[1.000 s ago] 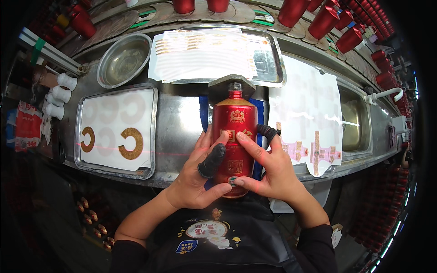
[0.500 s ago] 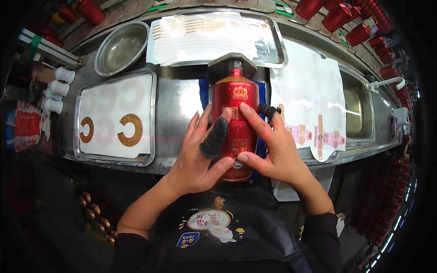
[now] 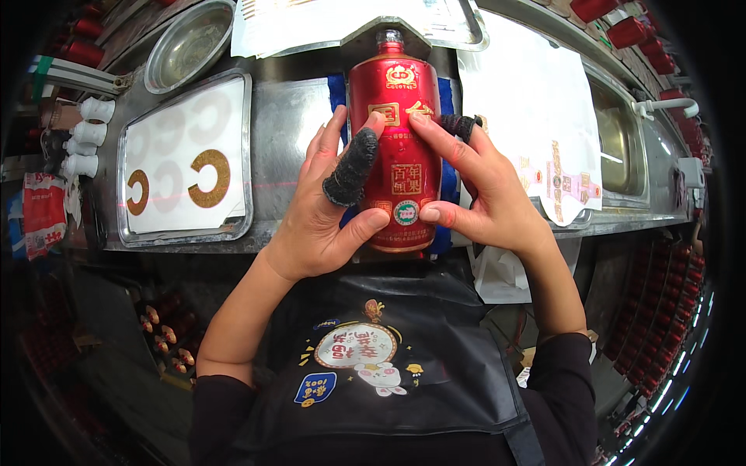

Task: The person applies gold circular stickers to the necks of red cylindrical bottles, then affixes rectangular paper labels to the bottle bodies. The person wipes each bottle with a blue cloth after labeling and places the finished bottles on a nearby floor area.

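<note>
Left hand [image 3: 326,210] flat against the red bottle's [image 3: 395,147] left side, fingers spread, thumb under the lower label, dark knit cot on one finger. Right hand [image 3: 486,186] mirrors it at 3 o'clock, fingertips pressing the label, thumb low. Bottle lies neck toward 12 on a blue pad [image 3: 446,101], centre of the steel bench [image 3: 291,132]. White tray [image 3: 186,159] with gold C-shaped stickers at 9 o'clock. Label sheet [image 3: 536,116] at 2 o'clock. Steel bowl [image 3: 186,43] at 11 o'clock.
</note>
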Demonstrator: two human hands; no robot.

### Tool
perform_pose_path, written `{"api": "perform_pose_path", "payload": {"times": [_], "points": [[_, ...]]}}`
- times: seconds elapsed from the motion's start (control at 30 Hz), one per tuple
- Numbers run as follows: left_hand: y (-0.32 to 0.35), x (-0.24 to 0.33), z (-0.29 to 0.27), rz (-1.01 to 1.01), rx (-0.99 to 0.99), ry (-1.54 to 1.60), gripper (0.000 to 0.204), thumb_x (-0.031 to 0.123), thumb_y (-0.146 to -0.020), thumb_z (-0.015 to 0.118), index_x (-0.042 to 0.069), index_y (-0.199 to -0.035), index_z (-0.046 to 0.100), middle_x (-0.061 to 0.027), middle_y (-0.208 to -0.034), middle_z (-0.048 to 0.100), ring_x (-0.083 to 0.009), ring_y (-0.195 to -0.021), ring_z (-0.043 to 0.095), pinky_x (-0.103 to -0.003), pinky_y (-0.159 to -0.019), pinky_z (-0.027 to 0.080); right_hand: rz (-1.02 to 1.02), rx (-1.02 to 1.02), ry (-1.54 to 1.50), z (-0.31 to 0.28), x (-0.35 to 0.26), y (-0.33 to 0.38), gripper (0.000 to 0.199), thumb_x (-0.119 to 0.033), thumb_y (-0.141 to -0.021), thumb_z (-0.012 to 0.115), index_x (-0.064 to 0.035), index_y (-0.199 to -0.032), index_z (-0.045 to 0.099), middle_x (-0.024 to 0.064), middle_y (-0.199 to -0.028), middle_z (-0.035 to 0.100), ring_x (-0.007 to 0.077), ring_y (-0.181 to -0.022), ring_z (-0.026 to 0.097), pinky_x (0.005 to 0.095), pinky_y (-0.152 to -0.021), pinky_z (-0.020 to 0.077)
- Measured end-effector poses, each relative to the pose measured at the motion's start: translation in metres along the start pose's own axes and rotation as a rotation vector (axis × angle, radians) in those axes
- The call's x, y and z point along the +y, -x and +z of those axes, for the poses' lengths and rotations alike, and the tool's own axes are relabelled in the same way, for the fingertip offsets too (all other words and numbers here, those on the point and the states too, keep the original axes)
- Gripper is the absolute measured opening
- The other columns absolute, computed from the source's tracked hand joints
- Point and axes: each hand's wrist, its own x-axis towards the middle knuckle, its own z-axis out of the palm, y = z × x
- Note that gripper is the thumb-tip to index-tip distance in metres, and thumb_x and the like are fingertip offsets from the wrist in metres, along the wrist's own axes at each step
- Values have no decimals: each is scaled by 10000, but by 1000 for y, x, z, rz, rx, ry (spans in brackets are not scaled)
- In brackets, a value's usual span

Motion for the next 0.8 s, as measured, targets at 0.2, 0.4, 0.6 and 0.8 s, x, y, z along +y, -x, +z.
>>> {"api": "perform_pose_path", "payload": {"times": [0.2, 0.4, 0.6, 0.8], "points": [[3, 5, -1, -87, 2, 12, 736, 344, -946, 685, 133, -1579, 373, -153, -1626, 380, -495, -1512, 226, -589, -1221, 154, -31, 44, 24, 1, -6, -2, 880, -492, -805, 799, -167, -1552, 465, 89, -943, 490, 188, -766, 432, 308, -674, 387], [3, 6, -1, -98, 3, 36, 707, 351, -944, 690, 124, -1556, 418, -148, -1630, 375, -489, -1516, 216, -580, -1221, 159, 21, 18, 17, 0, -7, 2, 858, -475, -824, 785, -220, -1567, 439, 96, -962, 473, 217, -772, 438, 330, -691, 390], [3, 5, 0, -75, 9, 16, 714, 350, -942, 688, 127, -1561, 410, -147, -1633, 370, -490, -1517, 218, -579, -1222, 159, 14, 23, -2, 3, -4, 1, 882, -475, -824, 784, -174, -1574, 431, 39, -854, 389, 150, -703, 367, 289, -623, 332], [0, 5, -2, -30, 5, -6, 739, 354, -933, 686, 132, -1573, 389, -150, -1624, 383, -503, -1505, 238, -585, -1219, 165, -23, 34, 9, 2, -5, 0, 869, -425, -813, 800, -150, -1560, 448, 102, -984, 530, 195, -778, 423, 311, -688, 386]]}}
